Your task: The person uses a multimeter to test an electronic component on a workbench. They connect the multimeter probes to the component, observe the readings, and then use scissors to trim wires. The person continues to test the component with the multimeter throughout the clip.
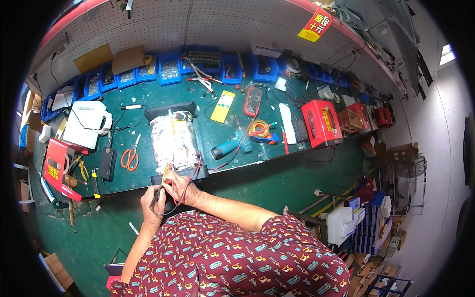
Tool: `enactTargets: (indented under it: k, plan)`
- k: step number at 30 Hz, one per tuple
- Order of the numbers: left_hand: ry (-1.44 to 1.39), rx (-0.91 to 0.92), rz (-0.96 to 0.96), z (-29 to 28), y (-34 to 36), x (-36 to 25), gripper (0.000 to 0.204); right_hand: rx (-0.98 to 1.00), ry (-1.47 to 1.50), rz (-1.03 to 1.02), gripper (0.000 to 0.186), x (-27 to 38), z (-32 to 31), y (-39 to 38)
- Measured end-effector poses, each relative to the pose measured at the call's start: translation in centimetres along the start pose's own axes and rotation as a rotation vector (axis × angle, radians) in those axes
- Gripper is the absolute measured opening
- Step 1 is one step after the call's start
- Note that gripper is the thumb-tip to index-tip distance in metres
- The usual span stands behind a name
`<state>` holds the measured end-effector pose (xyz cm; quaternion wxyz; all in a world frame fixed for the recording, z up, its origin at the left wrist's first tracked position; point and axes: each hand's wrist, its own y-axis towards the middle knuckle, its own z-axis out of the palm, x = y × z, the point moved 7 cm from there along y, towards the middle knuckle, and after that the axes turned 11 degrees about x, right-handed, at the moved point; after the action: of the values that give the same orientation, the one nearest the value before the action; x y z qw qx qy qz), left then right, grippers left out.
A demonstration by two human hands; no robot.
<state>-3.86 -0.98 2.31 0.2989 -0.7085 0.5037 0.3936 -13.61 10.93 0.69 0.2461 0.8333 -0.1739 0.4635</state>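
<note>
Head view — left hand (152, 204) has its fingers closed on the black lead (153, 210), right hand (181, 189) seems to pinch the red lead (240, 147), right by the silvery unit (173, 136) on the table (210, 134) — a slip could let bare tips touch and short

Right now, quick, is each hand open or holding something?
Left hand: closed, holding a black wire.
Right hand: closed, apparently on a red wire.

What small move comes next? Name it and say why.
Probably a glance at the red meter: the left hand grips a black lead, the right hand seems to pinch a red lead near yellow wires, and that lead appears to run to the meter. Contact is too small to tell.
</note>
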Motion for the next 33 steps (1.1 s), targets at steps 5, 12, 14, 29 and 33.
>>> enactTargets:
  k: [5, 12, 14, 29, 33]
  plan:
    - [-0.039, -0.043, 0.013, -0.2, -0.4, 0.3, 0.014, 0.092, 0.003, 0.096, 0.01, -1.9, 2.0, -0.1]
    - [-0.092, -0.011, 0.065, 0.0, -0.7, 1.1, 0.017, 0.038, -0.161, -0.13, 0.019, 0.2, -0.2, -0.2]
    - [-0.068, -0.021, 0.09, -0.3, -0.8, 1.0, 0.018, 0.068, -0.11, -0.108, 0.02, -0.3, 0.0, 0.1]
    - [-0.101, -0.02, 0.056, -0.2, -1.0, 1.2, 0.018, 0.034, 0.025, -0.064, 0.02, -0.5, -0.4, 0.1]
    - [-0.086, -0.023, 0.046, -0.2, -0.9, 1.2, 0.018, 0.056, 0.001, -0.041, 0.02, -0.4, -0.3, 0.3]
